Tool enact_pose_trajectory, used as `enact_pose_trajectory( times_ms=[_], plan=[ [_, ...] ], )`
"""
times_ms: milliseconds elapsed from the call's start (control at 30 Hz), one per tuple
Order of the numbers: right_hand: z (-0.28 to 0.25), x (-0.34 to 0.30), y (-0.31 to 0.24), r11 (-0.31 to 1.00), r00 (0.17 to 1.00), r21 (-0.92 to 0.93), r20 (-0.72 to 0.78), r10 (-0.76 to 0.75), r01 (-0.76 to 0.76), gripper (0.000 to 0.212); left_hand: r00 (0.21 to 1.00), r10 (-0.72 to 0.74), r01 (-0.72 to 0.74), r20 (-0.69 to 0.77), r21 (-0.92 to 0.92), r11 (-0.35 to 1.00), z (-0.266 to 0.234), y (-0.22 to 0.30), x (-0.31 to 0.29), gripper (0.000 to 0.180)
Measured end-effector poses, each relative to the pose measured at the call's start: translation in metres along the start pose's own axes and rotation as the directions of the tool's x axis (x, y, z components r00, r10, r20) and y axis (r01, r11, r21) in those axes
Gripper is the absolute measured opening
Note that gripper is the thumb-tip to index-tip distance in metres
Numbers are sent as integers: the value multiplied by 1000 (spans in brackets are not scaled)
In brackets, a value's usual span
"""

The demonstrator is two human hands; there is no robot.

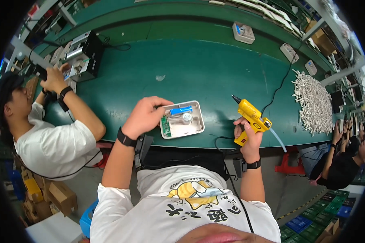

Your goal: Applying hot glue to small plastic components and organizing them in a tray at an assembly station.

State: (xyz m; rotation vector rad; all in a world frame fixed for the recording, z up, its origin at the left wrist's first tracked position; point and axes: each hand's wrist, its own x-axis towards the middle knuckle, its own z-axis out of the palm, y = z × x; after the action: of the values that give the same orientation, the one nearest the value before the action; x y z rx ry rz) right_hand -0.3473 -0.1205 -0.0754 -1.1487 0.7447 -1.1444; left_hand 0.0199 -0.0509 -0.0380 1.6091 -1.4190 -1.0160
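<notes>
One left hand point(146, 115), mine: fingers at the far left corner of one white box point(194, 125); pinching or merely resting, I cannot tell. One right hand point(251, 139): closed around one yellow glue gun point(252, 115), black nozzle point(236, 99) toward the tabletop's point(215, 65) far edge, apart from the box. Box: by the near edge, between my hands, left one nearer, long axis roughly along that edge. Inside: one blue battery point(181, 110), one green board point(166, 127). Toward the right edge: one heap of white parts point(313, 103).

Open white case point(183, 130) with blue battery point(181, 110) and green board point(166, 126), left of tilted, black-tipped yellow glue gun point(252, 114)
</notes>
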Motion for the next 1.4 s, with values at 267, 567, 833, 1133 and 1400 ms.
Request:
enact_pose_trajectory(
  times_ms=[267,567,833,1133,1400],
  plan=[
    [8,-4,11,996,997,-39,9,-76,76,19,963,-177,115,-202,-284,952,-4,-1,175,38],
    [20,3,-7,986,999,-166,23,-29,32,27,885,149,-272,-441,-230,935,0,-37,232,37],
    [68,91,-48,960,969,-154,36,243,-235,22,980,185,-179,-76,79,981,22,-23,160,29],
    [69,201,7,916,848,8,383,367,-400,25,943,330,-288,-49,379,879,39,-15,134,26],
    [65,185,15,880,896,247,301,327,-405,28,921,376,-273,-97,525,806,53,-7,119,38]
  ],
)
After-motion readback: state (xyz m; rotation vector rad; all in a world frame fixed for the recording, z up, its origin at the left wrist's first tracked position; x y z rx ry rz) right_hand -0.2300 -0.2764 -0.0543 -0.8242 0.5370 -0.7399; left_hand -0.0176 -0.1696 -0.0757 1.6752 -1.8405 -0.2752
